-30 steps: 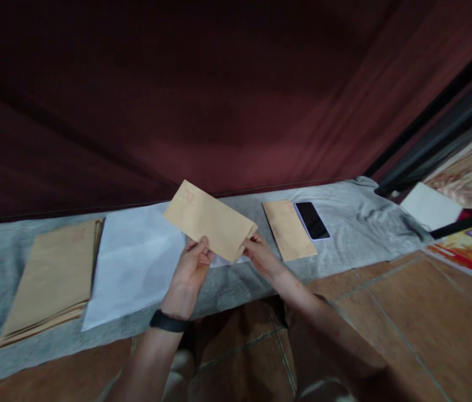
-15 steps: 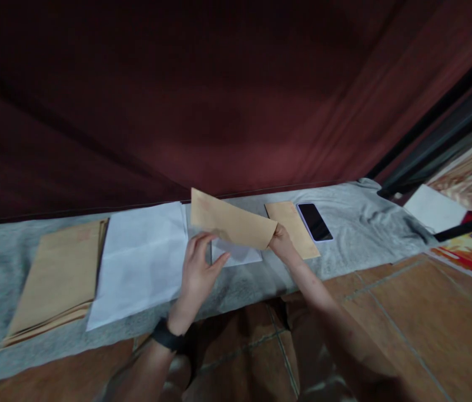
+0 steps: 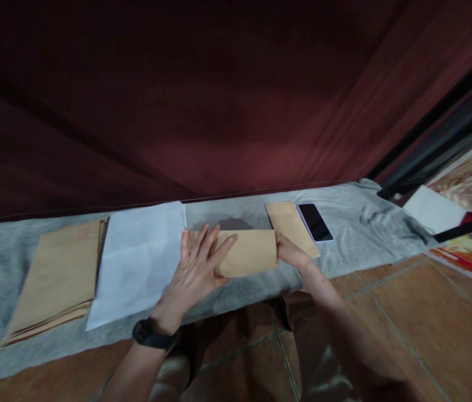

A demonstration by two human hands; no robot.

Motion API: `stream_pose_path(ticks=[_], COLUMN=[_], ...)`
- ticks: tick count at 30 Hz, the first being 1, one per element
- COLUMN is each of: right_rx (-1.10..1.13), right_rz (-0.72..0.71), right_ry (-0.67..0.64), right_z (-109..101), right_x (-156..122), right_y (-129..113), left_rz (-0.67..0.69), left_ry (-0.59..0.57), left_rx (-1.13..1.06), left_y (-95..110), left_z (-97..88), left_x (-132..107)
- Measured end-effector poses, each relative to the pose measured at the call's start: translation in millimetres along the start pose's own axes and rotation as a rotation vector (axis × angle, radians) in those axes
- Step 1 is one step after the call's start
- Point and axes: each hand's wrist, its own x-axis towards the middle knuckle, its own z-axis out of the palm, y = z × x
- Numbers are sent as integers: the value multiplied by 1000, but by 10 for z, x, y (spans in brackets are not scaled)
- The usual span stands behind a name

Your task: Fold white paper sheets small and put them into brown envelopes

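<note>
A brown envelope (image 3: 249, 252) lies flat on the grey cloth (image 3: 236, 293) in front of me. My left hand (image 3: 196, 271) rests on its left half, fingers stretched out flat and pressing down. My right hand (image 3: 291, 252) pinches the envelope's right end. The folded white sheet seen before is hidden under the envelope. A black band sits on my left wrist.
A stack of brown envelopes (image 3: 57, 273) lies at the far left, beside white paper sheets (image 3: 139, 259). Another brown envelope (image 3: 292, 226) and a dark phone (image 3: 314, 221) lie to the right. A dark red curtain hangs behind. Tiled floor runs along the near edge.
The envelope came down from the air onto the cloth, covering the small white sheet. My left hand let go, then laid flat on top of it.
</note>
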Motion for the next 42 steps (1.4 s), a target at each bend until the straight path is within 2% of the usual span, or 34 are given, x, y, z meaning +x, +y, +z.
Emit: stream_pose_path(ticks=[9, 19, 21, 25, 27, 31, 35, 36, 39, 42], right_rx=[89, 62, 69, 85, 133, 164, 159, 175, 241, 352], right_rz=[-46, -25, -68, -235, -260, -179, -53, -4, 134, 207], right_ry=[-25, 118, 219, 587, 644, 450, 386, 331, 52, -157], right_z=[-3, 63, 46, -56, -84, -40, -39, -60, -139, -187], right_x=[9, 71, 109, 73, -6, -127, -118, -118, -164, -246], right_y=[-71, -51, -52, -139, -193, -197, -77, -55, -47, -102], left_rz=[-32, -59, -74, -127, -152, -157, -159, -152, -107, -30], left_ry=[-28, -48, -56, -93, -117, -133, -146, -147, -142, -156], left_rx=[8, -15, -9, -29, -52, -91, -116, -122, -144, -178], left_y=[19, -11, -41, -92, -104, -106, -100, -98, -88, -66], left_z=[-37, 38, 77, 154, 193, 275, 343, 351, 351, 316], left_x=[12, -20, -34, -61, -69, -60, -33, -28, -24, -28])
